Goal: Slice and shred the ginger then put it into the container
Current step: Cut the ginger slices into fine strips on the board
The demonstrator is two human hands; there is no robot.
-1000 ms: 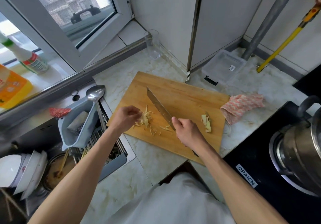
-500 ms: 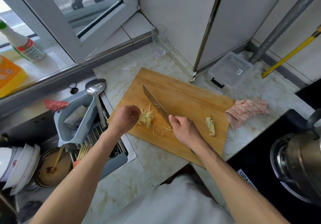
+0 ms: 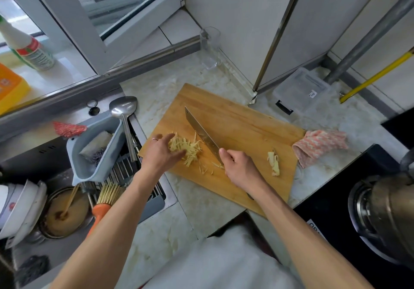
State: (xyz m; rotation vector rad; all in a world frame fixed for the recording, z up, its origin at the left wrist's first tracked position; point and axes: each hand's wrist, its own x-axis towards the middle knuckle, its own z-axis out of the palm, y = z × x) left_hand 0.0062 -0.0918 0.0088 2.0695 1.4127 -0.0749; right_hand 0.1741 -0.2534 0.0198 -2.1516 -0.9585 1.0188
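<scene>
From my head camera, my right hand (image 3: 240, 168) is wrapped around the handle of the cleaver (image 3: 201, 135), whose blade slants across the wooden cutting board (image 3: 242, 129), tip pointing away from me. My left hand (image 3: 162, 152) lies with fingers fairly straight against the pile of shredded ginger (image 3: 187, 148), just left of the blade; I think the fingertips touch the shreds, though the contact is hard to judge. A few loose strands lie on the board near my right hand, and a small piece of unshredded ginger (image 3: 274, 163) sits apart to its right. The clear plastic container (image 3: 301, 90) stands on the marble counter (image 3: 156, 232) beyond the board's far right corner. A pink patterned cloth (image 3: 320, 145) lies beside the board's right edge.
</scene>
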